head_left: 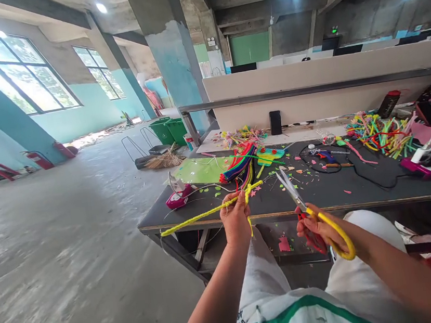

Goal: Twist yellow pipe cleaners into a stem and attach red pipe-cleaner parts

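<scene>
Yellow chenille stem: I see it (199, 219) at the centre of the frame, held at the table's front edge; a short yellow length hangs at the crossing, though I can't tell whether it is joined.
Left hand: I read it (235, 219) as pinching the stem near that crossing.
Scissors: these (303, 207) sit right of centre, gripped in the right hand (322, 229), blades slightly parted and clear of the stem.
Step in hand: I'd judge it to be shaping or trimming the stem.
Next move: a cut would, I think, call for a steady pinch and blades brought leftward.
Black tabletop: around it (360, 188) I see a rainbow stem bundle (241, 164) at centre, a blue glue gun (327, 156) right of centre.
</scene>
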`<move>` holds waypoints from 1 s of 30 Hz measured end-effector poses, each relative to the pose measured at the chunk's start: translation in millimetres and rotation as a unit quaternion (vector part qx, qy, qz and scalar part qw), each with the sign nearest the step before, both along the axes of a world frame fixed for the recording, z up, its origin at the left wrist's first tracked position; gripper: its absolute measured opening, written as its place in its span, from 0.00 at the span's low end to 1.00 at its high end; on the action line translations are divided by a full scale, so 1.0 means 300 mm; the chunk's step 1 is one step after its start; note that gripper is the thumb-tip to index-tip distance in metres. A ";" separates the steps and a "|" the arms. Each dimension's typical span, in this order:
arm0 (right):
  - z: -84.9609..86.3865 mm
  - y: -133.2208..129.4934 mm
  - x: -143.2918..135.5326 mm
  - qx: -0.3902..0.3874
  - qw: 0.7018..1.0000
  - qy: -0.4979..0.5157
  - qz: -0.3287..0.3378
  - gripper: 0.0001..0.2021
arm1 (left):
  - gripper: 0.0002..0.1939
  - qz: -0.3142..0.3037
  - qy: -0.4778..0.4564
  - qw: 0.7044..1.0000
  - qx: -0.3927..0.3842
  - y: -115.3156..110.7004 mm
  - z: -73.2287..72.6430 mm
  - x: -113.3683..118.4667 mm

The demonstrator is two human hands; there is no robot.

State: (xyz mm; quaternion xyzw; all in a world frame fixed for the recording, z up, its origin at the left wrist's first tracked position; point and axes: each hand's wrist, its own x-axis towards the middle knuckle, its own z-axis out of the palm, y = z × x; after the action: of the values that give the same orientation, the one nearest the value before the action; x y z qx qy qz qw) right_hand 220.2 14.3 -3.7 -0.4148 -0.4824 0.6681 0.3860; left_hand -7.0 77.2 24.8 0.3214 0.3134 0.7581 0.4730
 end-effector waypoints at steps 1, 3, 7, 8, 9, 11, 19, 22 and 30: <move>-0.004 -0.011 -0.016 -0.005 1.000 0.001 0.002 0.22 | 0.17 0.002 0.002 1.000 0.001 -0.007 -0.002 0.003; 0.003 -0.031 -0.043 -0.022 1.000 0.012 0.012 0.21 | 0.16 -0.005 0.004 1.000 -0.001 -0.027 -0.011 0.012; 0.032 -0.055 -0.076 -0.021 1.000 -0.002 0.013 0.24 | 0.13 -0.048 0.035 0.998 -0.009 -0.078 -0.043 0.038; 0.035 -0.057 -0.081 -0.015 1.000 -0.012 0.011 0.24 | 0.13 -0.059 0.049 0.997 -0.011 -0.091 -0.052 0.044; 0.035 -0.058 -0.085 -0.009 1.000 -0.021 0.007 0.25 | 0.12 -0.066 0.063 0.996 -0.014 -0.101 -0.059 0.049; 0.027 -0.057 -0.088 -0.005 0.999 -0.036 -0.002 0.25 | 0.12 -0.067 0.085 0.994 -0.022 -0.114 -0.069 0.057; -0.043 -0.029 -0.076 0.012 0.996 -0.081 -0.031 0.23 | 0.11 -0.071 0.106 0.991 -0.038 -0.092 -0.086 0.069; -0.065 -0.014 -0.069 0.014 0.995 -0.097 -0.033 0.23 | 0.11 -0.072 0.109 0.990 -0.046 -0.083 -0.090 0.075; -0.075 0.001 -0.068 0.016 0.993 -0.107 -0.043 0.22 | 0.12 -0.062 0.087 0.994 -0.033 -0.077 -0.094 0.088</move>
State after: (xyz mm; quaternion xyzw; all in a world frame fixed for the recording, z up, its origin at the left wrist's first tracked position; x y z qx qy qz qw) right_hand 199.8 14.6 -26.2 -0.4976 -0.5136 0.5949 0.3670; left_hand 19.5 54.2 -3.4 0.3894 0.3576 0.6855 0.5005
